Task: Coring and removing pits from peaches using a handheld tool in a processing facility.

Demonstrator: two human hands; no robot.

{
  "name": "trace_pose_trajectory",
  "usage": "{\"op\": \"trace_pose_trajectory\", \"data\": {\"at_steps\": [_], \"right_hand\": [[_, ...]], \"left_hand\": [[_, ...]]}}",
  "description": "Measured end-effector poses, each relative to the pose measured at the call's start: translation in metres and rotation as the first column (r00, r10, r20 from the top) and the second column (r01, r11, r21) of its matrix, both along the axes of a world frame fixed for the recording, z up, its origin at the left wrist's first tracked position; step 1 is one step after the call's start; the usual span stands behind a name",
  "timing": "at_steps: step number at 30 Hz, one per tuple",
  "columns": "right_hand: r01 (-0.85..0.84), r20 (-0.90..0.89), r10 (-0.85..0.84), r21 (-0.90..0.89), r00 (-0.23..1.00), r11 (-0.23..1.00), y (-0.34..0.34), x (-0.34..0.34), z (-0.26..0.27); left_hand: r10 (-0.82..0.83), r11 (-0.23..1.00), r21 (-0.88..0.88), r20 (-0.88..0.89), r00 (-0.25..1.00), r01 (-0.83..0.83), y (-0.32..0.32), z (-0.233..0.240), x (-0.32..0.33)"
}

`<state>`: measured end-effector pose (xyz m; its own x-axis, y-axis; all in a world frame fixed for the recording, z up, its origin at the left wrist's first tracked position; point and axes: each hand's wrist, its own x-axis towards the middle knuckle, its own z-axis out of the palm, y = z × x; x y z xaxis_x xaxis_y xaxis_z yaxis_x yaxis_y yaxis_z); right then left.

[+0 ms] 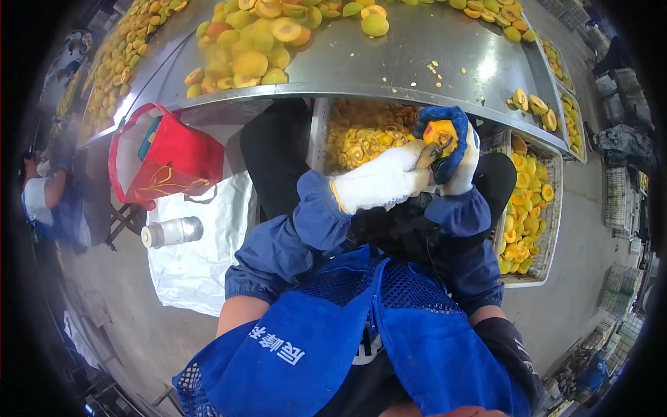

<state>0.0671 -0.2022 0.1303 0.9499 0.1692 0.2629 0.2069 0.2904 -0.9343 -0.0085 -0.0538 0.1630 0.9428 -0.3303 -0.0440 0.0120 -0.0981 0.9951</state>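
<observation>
In my left hand, in a white knit glove, is a small pitting tool with a dark metal tip. That tip touches the cut face of a yellow peach half, reddish at its centre. My right hand, in a white glove with a blue-coated palm, wraps around this peach half. Both hands are held together just below the front edge of a steel table. Under them, a white crate contains peach pits and scraps. The tool's handle is mostly hidden by my left fingers.
Halved peaches are heaped on the table, with several halves near its right corner. A crate of hollowed halves stands at my right. To the left are a red bag, a clear bottle and another person.
</observation>
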Motion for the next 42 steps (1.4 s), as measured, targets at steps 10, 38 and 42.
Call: {"op": "trace_pose_trajectory", "data": {"at_steps": [10, 38, 42], "right_hand": [[-0.052, -0.234, 0.090, 0.166, 0.968, 0.985, 0.004, -0.001, -0.012], [-0.133, -0.213, -0.021, -0.680, 0.977, 0.721, -0.121, 0.179, 0.064], [-0.356, -0.210, 0.299, -0.706, 0.931, 0.613, 0.051, 0.258, 0.048]], "left_hand": [[-0.310, 0.841, -0.541, -0.437, 0.844, 0.029, 0.005, -0.018, -0.010], [0.100, 0.933, 0.354, -0.412, 0.906, 0.059, 0.048, -0.131, 0.032], [0.161, 0.883, 0.464, -0.163, 0.973, -0.069, 0.051, -0.159, 0.033]]}}
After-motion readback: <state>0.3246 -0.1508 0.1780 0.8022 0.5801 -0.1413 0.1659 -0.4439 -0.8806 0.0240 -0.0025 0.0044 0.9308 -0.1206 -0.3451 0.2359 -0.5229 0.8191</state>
